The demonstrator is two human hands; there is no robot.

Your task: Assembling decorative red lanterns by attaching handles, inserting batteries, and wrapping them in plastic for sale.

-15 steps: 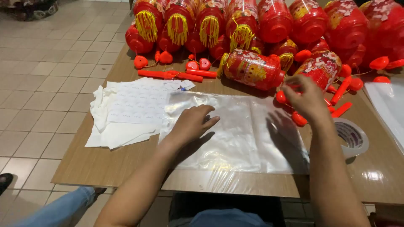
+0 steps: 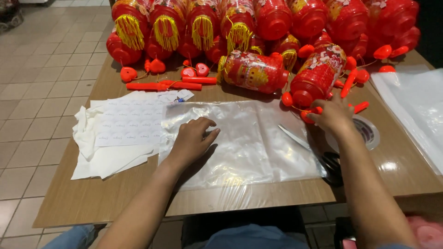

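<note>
The plastic bag [image 2: 249,143] lies flat on the wooden table [image 2: 115,198], clear and crinkled, its near edge hanging just over the table's front; the left hand [image 2: 191,140] rests palm down on its left part, fingers loosely curled and holding nothing, only pressing the film. It looks very light, limp and slippery, likely to slide or bunch under a push; an edge or corner pinched between thumb and finger would seem the surest hold, with the flat palm steadying the rest. The right hand [image 2: 332,115] is beyond the bag's right edge, fingers closed around a small red-orange piece [image 2: 308,114] at the base of a red lantern [image 2: 318,76] lying on its side; a second lantern [image 2: 254,71] lies just left of it. Scissors [image 2: 318,154] lie on the bag's right side, blades pointing away, handles near the table edge; a tape roll [image 2: 369,131] sits just right of the wrist. White sticker sheets [image 2: 124,124] are stacked left of the bag, touching its edge; more lanterns with yellow tassels [image 2: 131,32] crowd the far side.
</note>
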